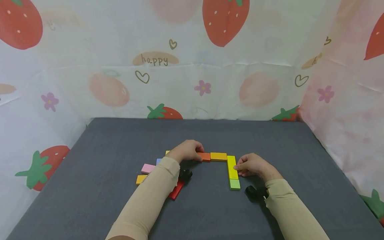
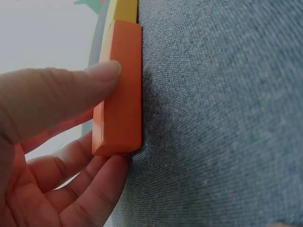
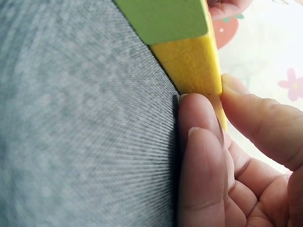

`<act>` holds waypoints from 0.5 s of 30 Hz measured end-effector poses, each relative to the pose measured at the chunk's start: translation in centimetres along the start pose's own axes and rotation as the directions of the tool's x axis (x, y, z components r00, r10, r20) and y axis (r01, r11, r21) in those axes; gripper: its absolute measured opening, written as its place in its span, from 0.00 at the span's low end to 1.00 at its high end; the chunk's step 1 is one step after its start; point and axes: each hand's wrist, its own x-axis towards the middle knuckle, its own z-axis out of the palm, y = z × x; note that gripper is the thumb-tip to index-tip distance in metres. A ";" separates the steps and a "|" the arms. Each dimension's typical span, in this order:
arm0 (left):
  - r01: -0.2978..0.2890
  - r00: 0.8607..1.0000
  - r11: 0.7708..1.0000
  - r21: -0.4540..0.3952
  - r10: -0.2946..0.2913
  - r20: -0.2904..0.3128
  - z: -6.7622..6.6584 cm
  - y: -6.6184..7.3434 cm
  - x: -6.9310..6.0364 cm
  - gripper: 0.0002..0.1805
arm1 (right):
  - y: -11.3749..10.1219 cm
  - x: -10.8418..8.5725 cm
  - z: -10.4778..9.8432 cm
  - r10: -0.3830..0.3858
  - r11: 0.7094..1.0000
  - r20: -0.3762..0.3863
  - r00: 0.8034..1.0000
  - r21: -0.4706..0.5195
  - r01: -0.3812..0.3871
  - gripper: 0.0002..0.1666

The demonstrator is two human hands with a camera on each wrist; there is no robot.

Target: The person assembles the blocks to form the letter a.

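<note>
My left hand point(image 1: 186, 150) holds an orange block point(image 2: 122, 90) lying on the cloth. In the left wrist view its thumb lies on the block's upper face, with fingers behind it and at its near end. A yellow-orange block point(image 1: 218, 156) adjoins the orange one on the right. From there a yellow stretch point(image 1: 232, 167) runs toward me and ends in a light green block point(image 1: 235, 184). My right hand point(image 1: 255, 165) pinches the yellow stretch from its right side, thumb on top and curled fingers against the side, as the right wrist view shows.
Left of the row, partly behind my left sleeve point(image 1: 153, 196), lie a pink block point(image 1: 148, 168), a blue block point(image 1: 158, 161), a yellow-orange block point(image 1: 140, 179) and a red block point(image 1: 176, 191). Dark grey cloth point(image 1: 120, 140) covers the table; a strawberry-print curtain point(image 1: 186, 90) stands behind.
</note>
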 end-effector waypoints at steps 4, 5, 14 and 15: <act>0.000 1.000 0.999 0.032 0.000 -0.007 0.0 0.1 0.1 0.07 | -0.1 0.0 0.0 0.003 1.000 -0.001 1.000 0.002 -0.003 0.11; -0.001 1.000 0.999 0.041 0.002 -0.010 0.0 0.0 0.2 0.07 | -0.1 0.0 0.0 0.003 1.000 -0.002 1.000 0.001 -0.003 0.11; -0.027 0.999 0.996 0.084 0.030 -0.034 0.3 -0.2 0.6 0.07 | -0.1 0.0 0.1 0.002 1.000 0.001 1.000 -0.001 -0.002 0.11; -0.028 0.999 0.996 0.085 0.031 -0.035 0.3 -0.2 0.6 0.07 | -0.1 0.0 0.1 0.003 1.000 0.001 1.000 0.000 -0.003 0.11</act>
